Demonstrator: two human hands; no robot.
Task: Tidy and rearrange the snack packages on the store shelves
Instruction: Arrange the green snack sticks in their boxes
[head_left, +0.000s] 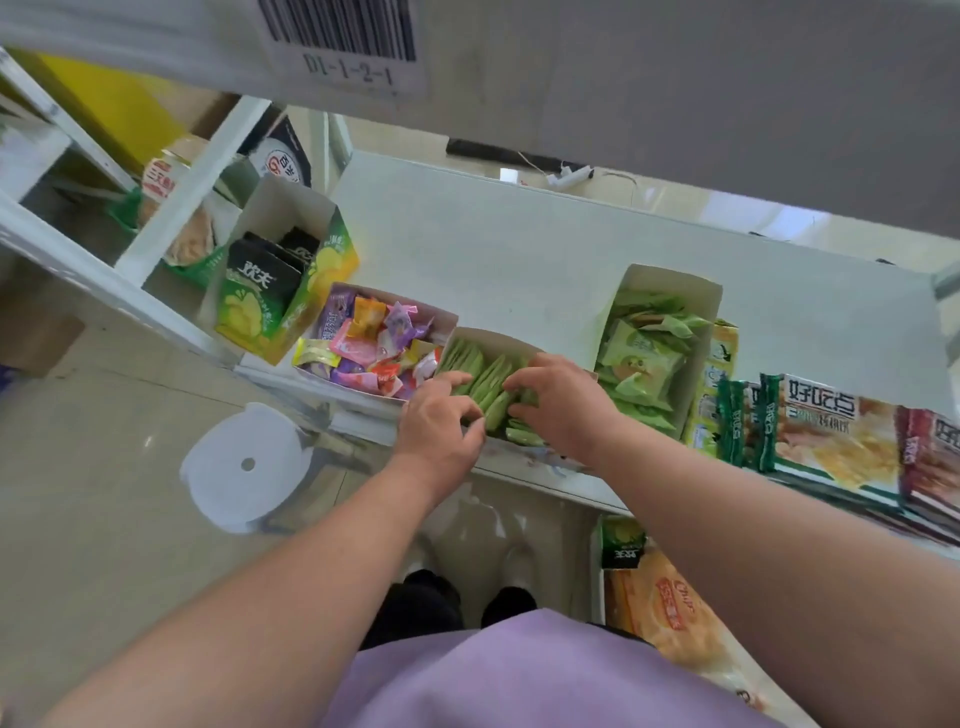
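Working inside the open carton of green sachets (488, 387), both hands are busy at once. The left hand (441, 421) has its fingers curled onto the near-left packets, fingertips pressing on them rather than lifting any clear; the right hand (556, 397) is bent over the right side of the same row, fingertips pinching a few sachets together. Neither hand is clenched, and neither carries a packet away from the carton.

To do this well, I judge the hands should squeeze the row from both ends so the sachets stand on edge and pack evenly, then push the carton (511, 340) square to the shelf (519, 249) front, where it now sits at the near edge. Light pressure matters: the thin wrappers look slippery and likely to fan out or flop if released one side at a time.

Just left, touching the carton, lies a tray of mixed candies (371, 343), loosely heaped; stray pieces could spill over. Just right stands a box of pale green biscuit packs (641, 358), and beyond it long packets (831, 431) lying flat.
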